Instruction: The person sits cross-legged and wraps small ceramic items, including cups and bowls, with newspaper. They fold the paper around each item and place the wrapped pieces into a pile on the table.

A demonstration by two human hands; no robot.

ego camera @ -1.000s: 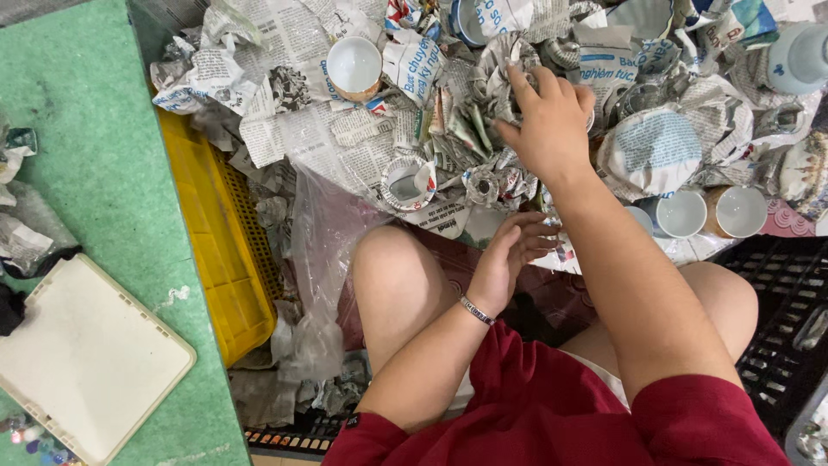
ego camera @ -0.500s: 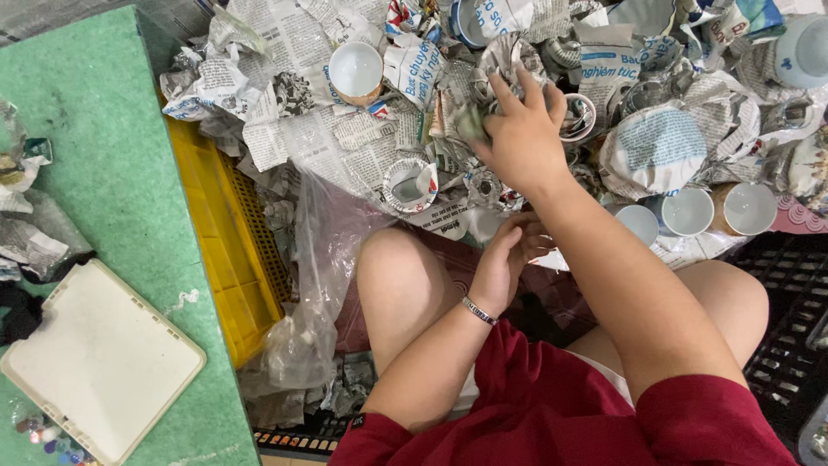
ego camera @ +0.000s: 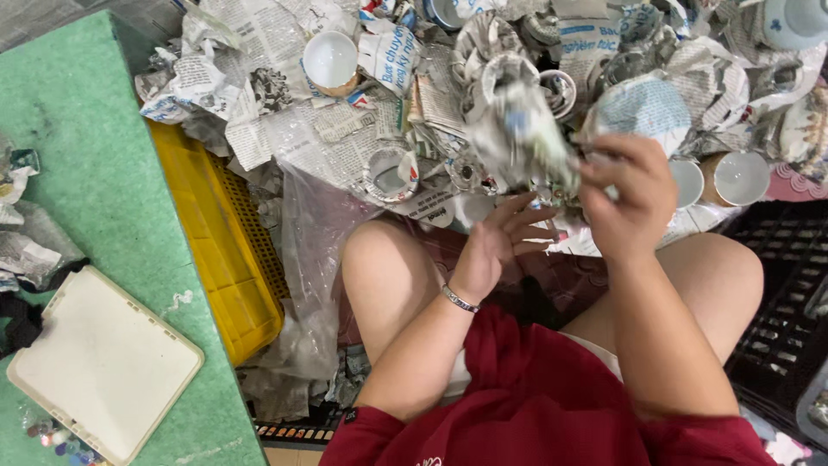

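A green table (ego camera: 78, 164) fills the left, a yellow crate (ego camera: 226, 246) beside it. Crumpled newspaper (ego camera: 345, 129) and white cups (ego camera: 330, 59) lie ahead. The right hand (ego camera: 625, 198) clutches a blurred newspaper-wrapped bundle (ego camera: 522, 134) above the knees; the left hand (ego camera: 496, 242) spreads open just beneath.

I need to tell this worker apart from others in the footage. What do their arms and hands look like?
Both arms are bare below short dark red sleeves. The left hand has a thin silver bracelet at the wrist. The right hand wears nothing. No gloves.
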